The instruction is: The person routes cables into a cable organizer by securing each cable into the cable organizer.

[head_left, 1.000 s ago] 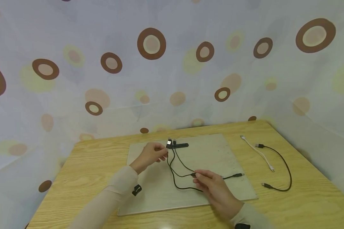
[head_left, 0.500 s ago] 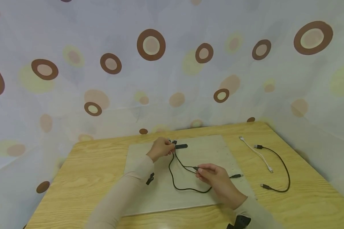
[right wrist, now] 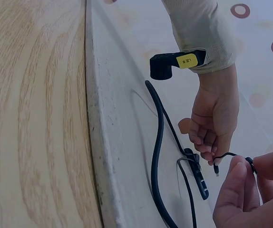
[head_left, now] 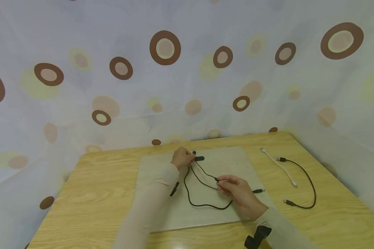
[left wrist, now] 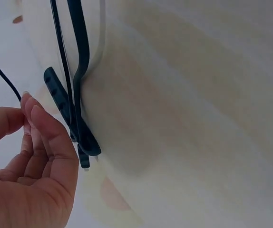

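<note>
The likeliest trouble, I judge, is a snag: the thin black cable (left wrist: 4, 76) spans both hands just beside two other black cables (left wrist: 81, 45) that cross the black cable-clip strip (head_left: 200, 158), so a tug from either end could catch them or skew the strip on the pale board (head_left: 227, 162). Whether those two sit in its slots I cannot tell. The fingertip hold looks light, so the thin cable could slip if drawn tight.

The left hand (head_left: 183, 157) reaches far across the board to the strip's left end, thumb and fingertips pinching the thin cable; a small plug (right wrist: 216, 169) hangs beside them. The right hand (head_left: 238, 194), nearer and further right, points its fingers left and pinches the same cable by a connector. On the worktop (head_left: 90, 197) at right, a short white cable (head_left: 279, 165) and a curved black cable (head_left: 315, 197) lie well apart from both hands.
</note>
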{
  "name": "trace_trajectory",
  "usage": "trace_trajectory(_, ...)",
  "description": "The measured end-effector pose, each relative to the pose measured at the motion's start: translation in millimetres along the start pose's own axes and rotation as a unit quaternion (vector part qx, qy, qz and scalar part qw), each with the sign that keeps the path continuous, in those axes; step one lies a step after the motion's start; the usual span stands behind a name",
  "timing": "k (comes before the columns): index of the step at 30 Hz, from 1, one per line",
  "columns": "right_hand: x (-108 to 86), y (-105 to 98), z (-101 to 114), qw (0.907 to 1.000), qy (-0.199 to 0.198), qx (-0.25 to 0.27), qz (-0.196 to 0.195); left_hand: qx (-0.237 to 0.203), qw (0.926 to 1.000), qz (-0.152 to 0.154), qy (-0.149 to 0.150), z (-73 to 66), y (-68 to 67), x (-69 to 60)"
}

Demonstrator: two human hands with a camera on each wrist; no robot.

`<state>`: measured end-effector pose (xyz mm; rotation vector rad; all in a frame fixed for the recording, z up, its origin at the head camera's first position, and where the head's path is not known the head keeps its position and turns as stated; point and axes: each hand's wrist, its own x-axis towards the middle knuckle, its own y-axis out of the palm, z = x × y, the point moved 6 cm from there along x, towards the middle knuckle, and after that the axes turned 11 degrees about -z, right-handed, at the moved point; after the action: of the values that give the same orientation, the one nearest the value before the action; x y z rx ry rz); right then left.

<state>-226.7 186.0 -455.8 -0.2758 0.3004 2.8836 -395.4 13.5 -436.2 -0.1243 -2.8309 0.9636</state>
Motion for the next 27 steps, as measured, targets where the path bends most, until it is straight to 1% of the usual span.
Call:
trace_trajectory(5,3.3,3,-3,1.0,0.004,0.006,-0.005,0.056,0.9982,-0.019,0.012,2.2,2.7,2.6)
trace_trajectory(11,8.1,6,-5,1.0,0.001,0.008,-0.001,0.093,0.9947,-0.045,0.004,-0.9,1.4,-0.4)
trace_trajectory(14,10.3,5,-5,1.0,0.003,0.009,-0.003,0.113,0.9921,-0.055,-0.001,-1.6,2.9,-1.0)
trace_trajectory(20,14.9,1,-9,0.9998,0.014,0.004,-0.012,0.117,0.9907,-0.07,-0.01,-2.9,5.8,0.0)
trace_trajectory(24,15.6,3,-10,0.9997,0.023,-0.008,-0.003,0.126,0.9895,-0.071,-0.008,-1.7,8.3,1.4)
trace_trajectory(27,15.9,4,-5,0.9997,0.014,-0.022,0.005,0.129,0.9889,-0.073,-0.005,-1.3,9.7,2.6)
